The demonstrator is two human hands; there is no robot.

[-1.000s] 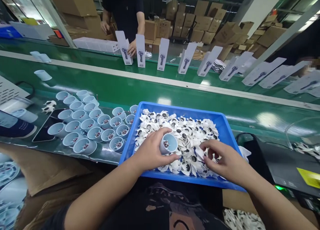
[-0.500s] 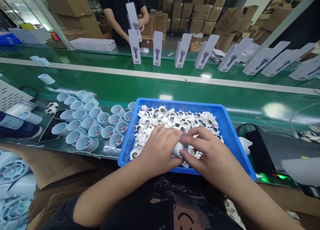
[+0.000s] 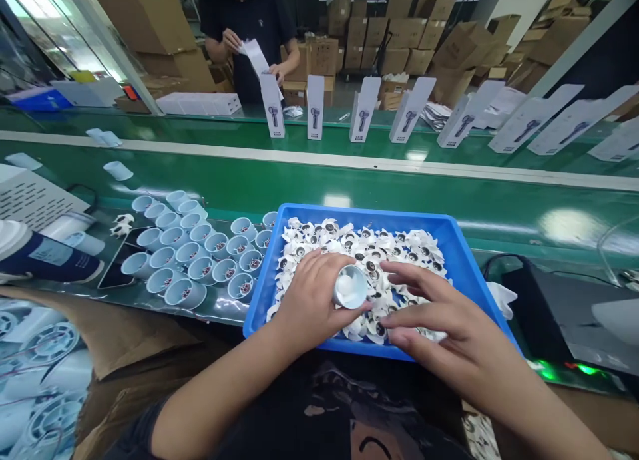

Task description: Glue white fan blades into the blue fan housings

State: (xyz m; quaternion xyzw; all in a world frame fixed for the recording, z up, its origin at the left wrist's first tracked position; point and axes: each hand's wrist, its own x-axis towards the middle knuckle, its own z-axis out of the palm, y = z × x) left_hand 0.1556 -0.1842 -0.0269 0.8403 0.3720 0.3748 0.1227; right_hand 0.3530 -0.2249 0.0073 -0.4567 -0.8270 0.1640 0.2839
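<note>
My left hand (image 3: 309, 300) grips a small pale-blue plastic cup (image 3: 350, 287), its mouth turned up toward me with a white fan blade seated inside. My right hand (image 3: 439, 313) lies just right of it, fingers spread flat on the heap of white fan blades (image 3: 399, 247) in the blue tray (image 3: 464, 260); it holds nothing that I can see. Both hands are over the near half of the tray.
Many pale-blue cups (image 3: 192, 253) stand in rows left of the tray. A blue spray can (image 3: 44, 257) lies at far left. Beyond runs a green conveyor (image 3: 349, 187) with white product cartons (image 3: 314, 107). A person (image 3: 249, 40) across it folds a carton. A black device (image 3: 564, 320) sits right.
My right hand, which pressed a blade into the cup half a second ago, has drawn away onto the blade heap. The cup in my left hand now shows a white blade inside.
</note>
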